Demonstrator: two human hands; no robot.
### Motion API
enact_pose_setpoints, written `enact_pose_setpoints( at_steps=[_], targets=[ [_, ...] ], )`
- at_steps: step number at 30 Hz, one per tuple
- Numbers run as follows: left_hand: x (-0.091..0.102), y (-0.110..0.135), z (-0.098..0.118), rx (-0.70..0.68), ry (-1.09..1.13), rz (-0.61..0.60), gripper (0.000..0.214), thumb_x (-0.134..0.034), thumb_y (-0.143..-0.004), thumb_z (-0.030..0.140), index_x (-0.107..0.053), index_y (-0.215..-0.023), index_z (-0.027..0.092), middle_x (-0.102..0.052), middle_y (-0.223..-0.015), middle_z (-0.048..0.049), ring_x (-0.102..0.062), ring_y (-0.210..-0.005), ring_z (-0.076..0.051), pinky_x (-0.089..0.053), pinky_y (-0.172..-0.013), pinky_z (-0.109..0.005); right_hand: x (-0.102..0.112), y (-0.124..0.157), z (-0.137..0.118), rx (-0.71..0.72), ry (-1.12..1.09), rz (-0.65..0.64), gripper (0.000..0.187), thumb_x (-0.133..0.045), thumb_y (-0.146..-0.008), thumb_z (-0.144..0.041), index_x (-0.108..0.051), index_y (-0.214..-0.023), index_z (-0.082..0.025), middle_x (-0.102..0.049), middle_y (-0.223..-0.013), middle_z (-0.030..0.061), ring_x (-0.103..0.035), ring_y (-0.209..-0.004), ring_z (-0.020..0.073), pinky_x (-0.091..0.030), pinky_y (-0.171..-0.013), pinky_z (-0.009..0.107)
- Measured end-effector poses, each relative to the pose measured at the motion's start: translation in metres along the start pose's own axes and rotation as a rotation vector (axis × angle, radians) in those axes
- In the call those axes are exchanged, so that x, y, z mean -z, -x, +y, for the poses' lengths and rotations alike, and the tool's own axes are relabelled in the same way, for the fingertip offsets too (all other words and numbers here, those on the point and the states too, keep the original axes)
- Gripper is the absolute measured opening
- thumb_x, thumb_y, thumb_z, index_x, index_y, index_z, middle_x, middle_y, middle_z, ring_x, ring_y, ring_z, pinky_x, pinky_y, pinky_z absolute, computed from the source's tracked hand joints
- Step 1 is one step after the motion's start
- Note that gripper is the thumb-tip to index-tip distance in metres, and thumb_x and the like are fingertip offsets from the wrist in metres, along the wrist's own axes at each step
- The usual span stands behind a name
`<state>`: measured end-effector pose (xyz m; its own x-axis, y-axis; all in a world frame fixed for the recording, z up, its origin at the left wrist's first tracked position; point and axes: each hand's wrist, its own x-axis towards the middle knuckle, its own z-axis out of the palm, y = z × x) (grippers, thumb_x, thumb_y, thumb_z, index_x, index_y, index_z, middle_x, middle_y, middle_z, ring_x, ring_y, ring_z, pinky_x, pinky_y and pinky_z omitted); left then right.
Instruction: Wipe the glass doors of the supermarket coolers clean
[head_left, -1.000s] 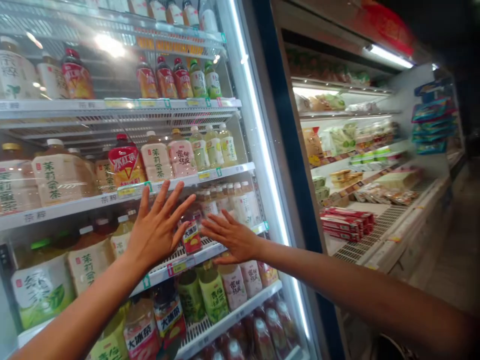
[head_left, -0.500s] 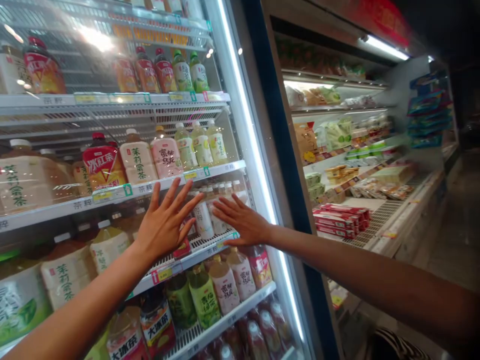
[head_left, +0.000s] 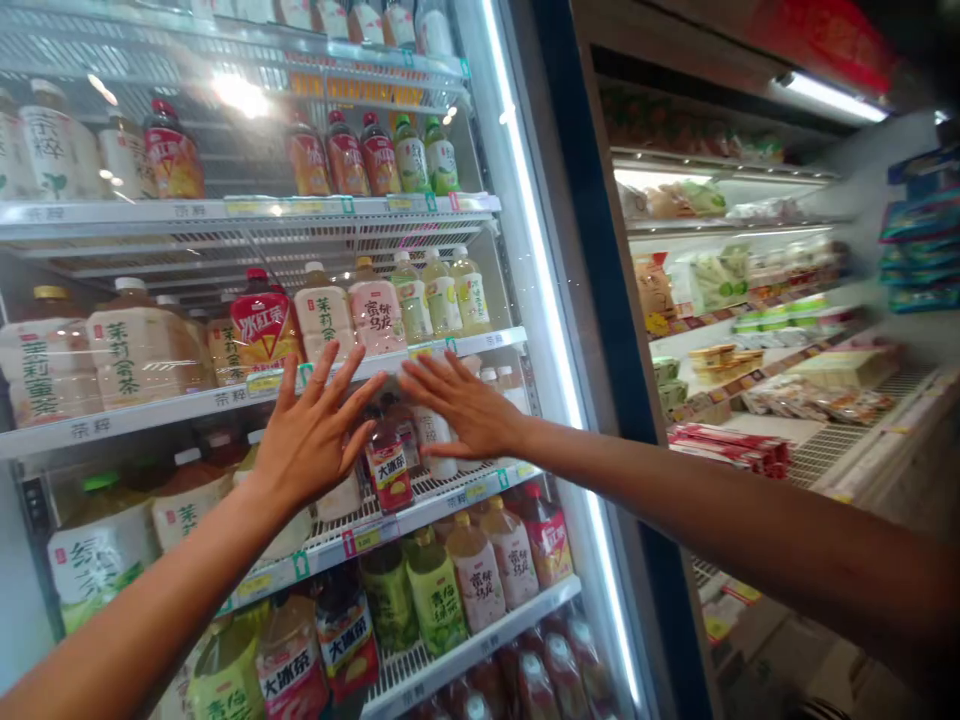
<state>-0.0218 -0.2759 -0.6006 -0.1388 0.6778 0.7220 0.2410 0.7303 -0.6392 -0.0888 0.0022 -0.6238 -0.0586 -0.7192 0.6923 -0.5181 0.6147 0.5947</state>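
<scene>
My left hand (head_left: 315, 430) lies flat with fingers spread against the glass door (head_left: 225, 150) of a drinks fridge, over the third shelf. My right hand (head_left: 461, 405) is also open and flat on the glass, just right of the left, fingers pointing left. Behind the glass between the hands stands a small red-labelled bottle (head_left: 390, 470). Above the hands a shelf (head_left: 150, 410) carries tea bottles, among them a red-labelled one (head_left: 261, 325) and a pink-labelled one (head_left: 375, 315). Neither hand holds anything.
The fridge's lit door frame (head_left: 555, 330) runs down the middle. To the right an open chiller (head_left: 750, 300) holds packaged food on several shelves. Lower fridge shelves hold green, pink and red bottles (head_left: 435, 590).
Both hands have stayed flat on the glass and slid a little upward and closer together. The camera has shifted slightly.
</scene>
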Motion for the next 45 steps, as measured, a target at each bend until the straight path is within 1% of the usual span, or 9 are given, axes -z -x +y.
enact_pose_setpoints(
  at_steps=[4,11,17,22,24,29,35,42,45],
  targets=[
    [0.018,0.025,-0.034,0.049,-0.040,-0.002,0.076,-0.052,-0.101,0.045,-0.013,-0.166,0.039,-0.013,-0.176,-0.0035,-0.003,-0.164,-0.028,0.001,-0.132,-0.062,0.006,-0.068,0.010,-0.294,0.056,0.209,0.103,-0.032,-0.097,-0.078,0.033,-0.160,-0.026,0.001,-0.177,0.0117,0.000,-0.163,0.0376,-0.005,-0.128,0.071],
    [0.046,0.070,-0.086,0.161,-0.060,0.002,0.076,-0.049,-0.102,0.048,-0.008,-0.165,0.045,-0.011,-0.177,-0.0020,-0.004,-0.164,-0.028,0.004,-0.131,-0.062,-0.001,-0.110,-0.068,0.159,0.057,0.027,0.108,-0.035,-0.094,-0.082,0.013,-0.166,-0.016,-0.014,-0.176,0.0121,-0.003,-0.164,0.0286,-0.003,-0.134,0.056],
    [0.060,0.101,-0.118,0.204,-0.078,0.005,0.066,-0.041,-0.104,0.052,-0.018,-0.165,0.041,-0.008,-0.177,0.0021,-0.006,-0.163,-0.031,0.010,-0.131,-0.056,0.003,-0.170,-0.063,-0.256,0.048,0.196,0.101,-0.023,-0.096,-0.083,0.003,-0.167,-0.016,-0.008,-0.177,0.0148,0.000,-0.163,0.0340,-0.001,-0.129,0.066],
    [0.071,0.127,-0.138,0.261,-0.092,0.008,0.063,-0.042,-0.104,0.050,-0.025,-0.164,0.037,-0.013,-0.177,-0.0008,-0.005,-0.164,-0.029,0.009,-0.131,-0.055,-0.004,-0.183,-0.107,0.313,0.086,0.011,0.101,-0.040,-0.095,-0.078,-0.008,-0.167,-0.014,-0.018,-0.176,0.0130,-0.004,-0.164,0.0289,-0.001,-0.132,0.057],
    [0.076,0.138,-0.143,0.293,-0.089,0.009,0.063,-0.042,-0.104,0.049,-0.027,-0.163,0.037,-0.016,-0.176,-0.0033,-0.004,-0.164,-0.028,0.008,-0.131,-0.058,0.000,-0.199,-0.103,0.393,0.085,-0.013,0.097,-0.040,-0.096,-0.075,-0.013,-0.167,-0.014,-0.018,-0.175,0.0136,-0.007,-0.163,0.0293,-0.002,-0.132,0.058],
    [0.086,0.162,-0.154,0.331,-0.106,0.017,0.061,-0.042,-0.104,0.050,-0.035,-0.162,0.032,-0.020,-0.175,-0.0078,-0.005,-0.164,-0.029,0.007,-0.130,-0.058,0.006,-0.251,-0.096,-0.043,0.063,0.141,0.100,-0.028,-0.098,-0.078,-0.009,-0.165,-0.007,-0.008,-0.176,0.0202,-0.002,-0.163,0.0365,0.000,-0.128,0.066],
    [0.092,0.178,-0.161,0.350,-0.131,0.014,0.062,-0.040,-0.104,0.050,-0.030,-0.163,0.034,-0.020,-0.175,-0.0081,-0.005,-0.164,-0.028,0.006,-0.130,-0.060,-0.005,-0.245,-0.156,0.365,0.132,0.017,0.096,-0.036,-0.096,-0.078,-0.020,-0.165,-0.013,-0.018,-0.175,0.0131,-0.010,-0.163,0.0300,-0.003,-0.132,0.055],
    [0.100,0.186,-0.162,0.341,-0.147,0.004,0.065,-0.042,-0.104,0.048,-0.021,-0.165,0.038,-0.018,-0.176,-0.0068,-0.003,-0.164,-0.029,0.005,-0.130,-0.061,0.000,-0.261,-0.143,-0.013,0.127,0.134,0.096,-0.031,-0.099,-0.076,-0.012,-0.165,-0.009,-0.013,-0.176,0.0168,-0.006,-0.163,0.0344,-0.004,-0.130,0.062],
    [0.101,0.186,-0.162,0.327,-0.149,0.001,0.066,-0.043,-0.104,0.047,-0.019,-0.165,0.039,-0.017,-0.176,-0.0064,-0.004,-0.164,-0.030,0.005,-0.130,-0.062,-0.004,-0.237,-0.165,0.250,0.154,0.007,0.098,-0.030,-0.097,-0.079,-0.014,-0.166,-0.012,-0.014,-0.177,0.0118,-0.006,-0.163,0.0308,-0.002,-0.132,0.057]
  ],
)
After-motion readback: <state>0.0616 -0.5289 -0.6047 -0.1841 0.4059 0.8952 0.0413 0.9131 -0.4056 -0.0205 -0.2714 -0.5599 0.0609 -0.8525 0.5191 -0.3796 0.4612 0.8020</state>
